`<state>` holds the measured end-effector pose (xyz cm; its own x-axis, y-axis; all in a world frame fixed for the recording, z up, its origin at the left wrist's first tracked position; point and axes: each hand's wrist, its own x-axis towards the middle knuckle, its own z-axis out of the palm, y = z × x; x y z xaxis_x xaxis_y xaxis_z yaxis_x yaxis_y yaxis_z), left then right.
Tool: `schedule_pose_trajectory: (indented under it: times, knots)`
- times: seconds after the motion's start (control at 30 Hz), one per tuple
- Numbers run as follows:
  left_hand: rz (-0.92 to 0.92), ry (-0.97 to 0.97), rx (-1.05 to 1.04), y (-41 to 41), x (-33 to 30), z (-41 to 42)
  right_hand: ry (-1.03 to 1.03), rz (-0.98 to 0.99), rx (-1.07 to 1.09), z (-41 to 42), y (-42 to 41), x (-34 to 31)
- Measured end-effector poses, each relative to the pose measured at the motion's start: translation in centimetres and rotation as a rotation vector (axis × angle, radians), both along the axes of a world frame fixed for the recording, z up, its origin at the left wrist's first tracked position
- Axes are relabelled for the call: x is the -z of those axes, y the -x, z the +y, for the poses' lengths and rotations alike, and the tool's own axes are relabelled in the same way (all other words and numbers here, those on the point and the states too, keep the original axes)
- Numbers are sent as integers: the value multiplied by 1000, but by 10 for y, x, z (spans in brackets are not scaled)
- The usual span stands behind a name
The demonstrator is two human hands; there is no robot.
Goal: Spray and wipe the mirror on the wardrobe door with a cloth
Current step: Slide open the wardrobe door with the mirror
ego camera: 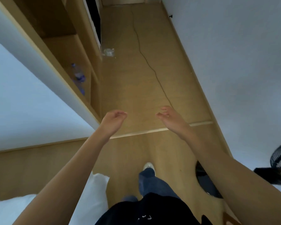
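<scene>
The person stood on a wooden floor [136, 78] in a narrow passage, both arms stretched forward and low. The left hand [113, 119] and the right hand [169, 116] hung well apart, each with its fingers loosely curled and holding nothing: no cloth and no spray bottle showed in either of them.

As far as this view went, the task looked barely begun or not begun at all. No mirror could be made out with any certainty. To the left ran a tall wooden unit with open shelves [66, 51], and pale flat panels [23, 98] lay beside it, but whether one of those was the wardrobe door, or carried the mirror, could not be told. Some blue-labelled bottles [78, 75] stood on a low shelf; they were too blurred to say whether any was a sprayer. A small clear packet [108, 52] lay on the floor near the unit, and a thin dark cable [146, 62] trailed along the boards.

By that judgement everything was still left: finding the spray and the cloth, reaching the mirror, spraying it and wiping it
</scene>
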<state>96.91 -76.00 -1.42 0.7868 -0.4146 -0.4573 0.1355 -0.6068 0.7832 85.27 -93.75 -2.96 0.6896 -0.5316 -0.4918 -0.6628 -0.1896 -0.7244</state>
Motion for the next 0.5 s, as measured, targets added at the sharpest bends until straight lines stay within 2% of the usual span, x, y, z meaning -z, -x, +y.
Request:
schedule_pose_trajectory:
  times: [0.5]
  knots:
    - [11, 10, -30, -244, 7, -187, -20, -18, -26, -191, -244, -4]
